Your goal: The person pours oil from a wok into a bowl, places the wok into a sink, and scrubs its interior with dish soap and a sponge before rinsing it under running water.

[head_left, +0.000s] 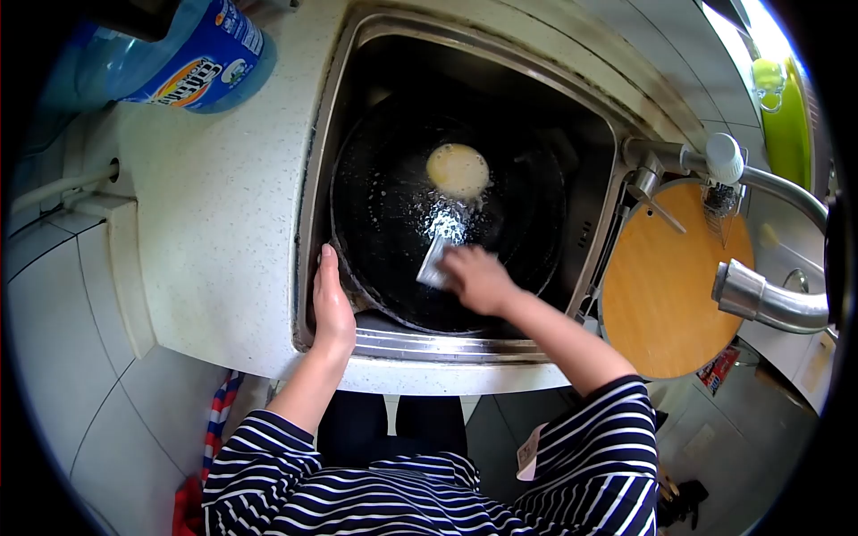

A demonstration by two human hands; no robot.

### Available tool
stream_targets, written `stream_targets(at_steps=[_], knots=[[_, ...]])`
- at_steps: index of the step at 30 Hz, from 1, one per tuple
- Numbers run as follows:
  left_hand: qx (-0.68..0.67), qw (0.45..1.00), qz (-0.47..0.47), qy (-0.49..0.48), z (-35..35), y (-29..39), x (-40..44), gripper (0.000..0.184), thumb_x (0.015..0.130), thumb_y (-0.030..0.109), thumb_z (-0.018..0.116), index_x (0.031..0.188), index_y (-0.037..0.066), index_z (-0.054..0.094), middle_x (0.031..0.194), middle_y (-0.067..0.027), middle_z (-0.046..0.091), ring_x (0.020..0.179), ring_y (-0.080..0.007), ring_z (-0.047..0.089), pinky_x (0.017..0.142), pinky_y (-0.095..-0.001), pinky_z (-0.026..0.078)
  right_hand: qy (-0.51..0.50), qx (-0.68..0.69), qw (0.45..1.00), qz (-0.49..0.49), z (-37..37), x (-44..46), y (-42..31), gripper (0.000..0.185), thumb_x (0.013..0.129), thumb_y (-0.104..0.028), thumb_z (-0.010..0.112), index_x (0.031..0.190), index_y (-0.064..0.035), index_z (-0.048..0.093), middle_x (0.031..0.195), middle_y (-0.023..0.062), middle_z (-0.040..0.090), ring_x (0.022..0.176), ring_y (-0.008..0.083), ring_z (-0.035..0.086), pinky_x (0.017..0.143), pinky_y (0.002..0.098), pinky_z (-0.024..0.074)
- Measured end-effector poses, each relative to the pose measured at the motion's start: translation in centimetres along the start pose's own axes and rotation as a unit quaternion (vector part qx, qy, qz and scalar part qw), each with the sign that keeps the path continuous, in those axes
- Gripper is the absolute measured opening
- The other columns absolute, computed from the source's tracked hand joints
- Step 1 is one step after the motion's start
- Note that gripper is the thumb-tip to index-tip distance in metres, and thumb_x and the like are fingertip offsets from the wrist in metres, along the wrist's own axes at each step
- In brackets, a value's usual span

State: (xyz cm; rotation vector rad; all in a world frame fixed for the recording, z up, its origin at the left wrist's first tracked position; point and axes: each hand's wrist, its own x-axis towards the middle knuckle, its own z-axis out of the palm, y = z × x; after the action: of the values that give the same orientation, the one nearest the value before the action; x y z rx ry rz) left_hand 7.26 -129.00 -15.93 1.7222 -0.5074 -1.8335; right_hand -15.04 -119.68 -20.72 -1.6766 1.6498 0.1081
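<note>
A large black wok (393, 170) lies in the steel sink, its inside wet and specked with suds. My left hand (333, 304) is at the wok's near left edge, closed around what looks like its handle, with one digit extended upward and the other fingers mostly hidden. Inside the wok, my right hand (478, 279) grips a flat whitish-silver scrubbing pad (434, 263) pressed to the surface. Bright glinting suds lie just beyond the pad. Farther up rests a round pale-yellow patch (458, 170), foam or a sponge; I cannot tell which.
The sink rim (474, 347) surrounds the wok. A faucet (769, 299) and a round wooden board (670, 286) stand at the right. A large blue-labelled bottle (197, 67) stands on the speckled counter (214, 223) at upper left.
</note>
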Motion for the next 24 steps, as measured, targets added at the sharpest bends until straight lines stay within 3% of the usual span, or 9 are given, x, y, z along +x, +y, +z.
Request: stream_targets(at_steps=[3, 5, 9, 11, 14, 18, 20, 21, 24], knots=[[0.0, 1.0, -0.005, 0.0, -0.3, -0.3, 0.1, 0.075, 0.096, 0.05, 0.039, 0.14, -0.01, 0.025, 0.148, -0.0164, 0.026, 0.137, -0.0216, 0.024, 0.112, -0.0302, 0.015, 0.165, -0.197, 0.964, 0.062, -0.3, 4.3, 6.1, 0.041, 0.073, -0.011, 0.057, 0.115, -0.0107, 0.055, 0.137, 0.0084, 0.043, 0.121, 0.0319, 0.044, 0.09, 0.0408, 0.0443], [0.015, 1.0, -0.016, -0.004, -0.2, 0.2, -0.2, 0.075, 0.094, 0.051, 0.041, 0.144, -0.003, 0.021, 0.151, -0.0114, 0.021, 0.137, -0.0204, 0.023, 0.112, -0.0314, 0.017, 0.267, -0.207, 0.941, 0.025, -1.9, 7.1, 8.2, 0.043, 0.071, -0.009, 0.058, 0.113, -0.0111, 0.055, 0.138, 0.008, 0.043, 0.12, 0.0309, 0.045, 0.09, 0.0405, 0.0452], [0.013, 1.0, -0.015, -0.007, -0.4, -0.2, 0.0, 0.075, 0.094, 0.051, 0.042, 0.145, 0.002, 0.02, 0.152, -0.0075, 0.019, 0.138, -0.0196, 0.021, 0.112, -0.0324, 0.017, 0.248, -0.05, 0.965, 0.063, 0.4, 8.5, 3.5, 0.034, 0.074, -0.008, 0.059, 0.107, -0.0144, 0.058, 0.127, 0.0062, 0.051, 0.113, 0.0302, 0.05, 0.088, 0.0403, 0.0474], [0.007, 1.0, -0.023, 0.001, -0.5, -0.3, 0.2, 0.074, 0.094, 0.052, 0.042, 0.145, 0.002, 0.021, 0.152, -0.007, 0.019, 0.138, -0.0195, 0.021, 0.112, -0.0324, 0.017, 0.197, 0.025, 0.98, -0.01, 0.6, 6.2, 0.6, 0.03, 0.076, -0.013, 0.062, 0.105, -0.0147, 0.059, 0.126, 0.0057, 0.051, 0.111, 0.0283, 0.051, 0.085, 0.0391, 0.0491], [0.012, 0.999, -0.031, 0.011, -0.1, 0.2, -0.1, 0.075, 0.094, 0.052, 0.042, 0.145, 0.002, 0.021, 0.152, -0.0073, 0.02, 0.138, -0.0195, 0.021, 0.112, -0.0323, 0.017, 0.106, 0.015, 0.993, -0.045, -0.3, 4.1, 1.4, 0.026, 0.078, -0.017, 0.063, 0.104, -0.0159, 0.06, 0.124, 0.0034, 0.053, 0.109, 0.0258, 0.052, 0.082, 0.0377, 0.0502], [0.007, 1.0, -0.01, -0.002, 0.2, 0.3, -0.3, 0.082, 0.094, 0.054, 0.04, 0.142, -0.009, 0.02, 0.15, -0.0168, 0.022, 0.139, -0.0225, 0.02, 0.113, -0.0313, 0.013, 0.238, -0.09, 0.965, 0.062, -1.2, 8.5, 4.7, 0.025, 0.074, -0.012, 0.063, 0.099, -0.0129, 0.062, 0.12, 0.0023, 0.056, 0.105, 0.0267, 0.054, 0.079, 0.0375, 0.0508], [-0.004, 1.0, -0.01, 0.005, -0.2, -0.4, 0.2, 0.075, 0.094, 0.05, 0.042, 0.143, -0.003, 0.022, 0.151, -0.0113, 0.022, 0.138, -0.0198, 0.021, 0.112, -0.0315, 0.015, 0.288, -0.036, 0.952, 0.096, -1.0, 10.8, 3.5, 0.025, 0.074, -0.009, 0.061, 0.098, -0.0103, 0.061, 0.116, 0.0045, 0.057, 0.105, 0.0292, 0.053, 0.08, 0.0378, 0.0504], [-0.008, 1.0, -0.012, 0.008, -0.5, -0.6, 0.3, 0.072, 0.095, 0.048, 0.043, 0.144, 0.0, 0.023, 0.151, -0.0086, 0.022, 0.137, -0.0185, 0.022, 0.112, -0.0316, 0.017, 0.312, -0.012, 0.945, 0.097, -0.3, 10.7, 2.4, 0.024, 0.073, -0.009, 0.061, 0.097, -0.0095, 0.06, 0.113, 0.0057, 0.058, 0.105, 0.0301, 0.052, 0.081, 0.0386, 0.0499], [-0.006, 1.0, -0.013, 0.017, 0.0, 0.0, -0.1, 0.07, 0.095, 0.046, 0.044, 0.143, -0.001, 0.025, 0.151, -0.0089, 0.023, 0.137, -0.0181, 0.022, 0.112, -0.0307, 0.016, 0.214, 0.025, 0.976, -0.032, 1.2, 7.6, 0.0, 0.018, 0.075, -0.012, 0.061, 0.093, -0.0117, 0.062, 0.116, 0.0022, 0.058, 0.101, 0.027, 0.054, 0.08, 0.0375, 0.0504]])
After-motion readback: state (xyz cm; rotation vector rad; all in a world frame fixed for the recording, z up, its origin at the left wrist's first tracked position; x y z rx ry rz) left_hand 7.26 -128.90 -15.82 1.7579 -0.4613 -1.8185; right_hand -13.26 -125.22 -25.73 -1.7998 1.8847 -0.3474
